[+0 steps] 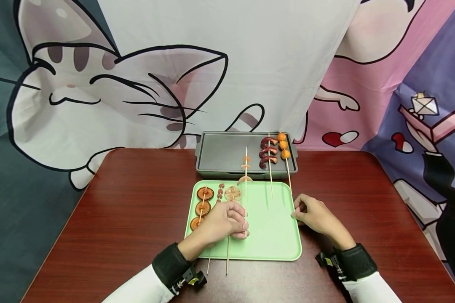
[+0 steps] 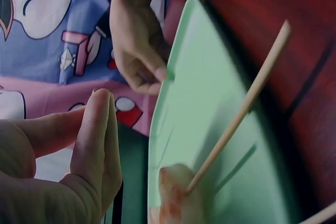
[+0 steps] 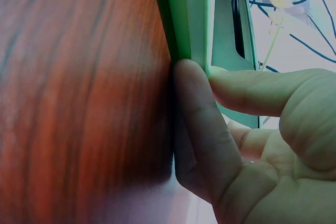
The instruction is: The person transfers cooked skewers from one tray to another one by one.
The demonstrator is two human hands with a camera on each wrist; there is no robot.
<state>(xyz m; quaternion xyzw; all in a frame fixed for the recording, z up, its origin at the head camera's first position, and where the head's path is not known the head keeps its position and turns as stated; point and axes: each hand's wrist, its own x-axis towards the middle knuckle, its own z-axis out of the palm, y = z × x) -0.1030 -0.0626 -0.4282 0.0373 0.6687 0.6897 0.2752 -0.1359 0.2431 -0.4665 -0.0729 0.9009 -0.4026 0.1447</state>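
My left hand (image 1: 221, 223) pinches the lotus skewer (image 1: 245, 189) mid-threading, right hand (image 1: 314, 215) fingers gripping the green tray (image 1: 277, 235) rim; next I'd judge another slice.

The head view looks forward and down from the near edge of the wooden table (image 1: 136, 210), taking in the whole green tray (image 1: 273, 235), the grey grill pan (image 1: 220, 153) beyond it and the cartoon backdrop at the far side.

The left wrist view sits very close above the left hand (image 2: 58, 156), facing right across the tray (image 2: 210, 103) toward the right hand (image 2: 136, 45).

The right wrist view sits very close at the right hand (image 3: 247, 145), level with the table (image 3: 79, 77), facing along the tray's right rim (image 3: 191, 19) toward the far side.

All three views share the tray's right edge, held by the right hand (image 1: 312, 216).
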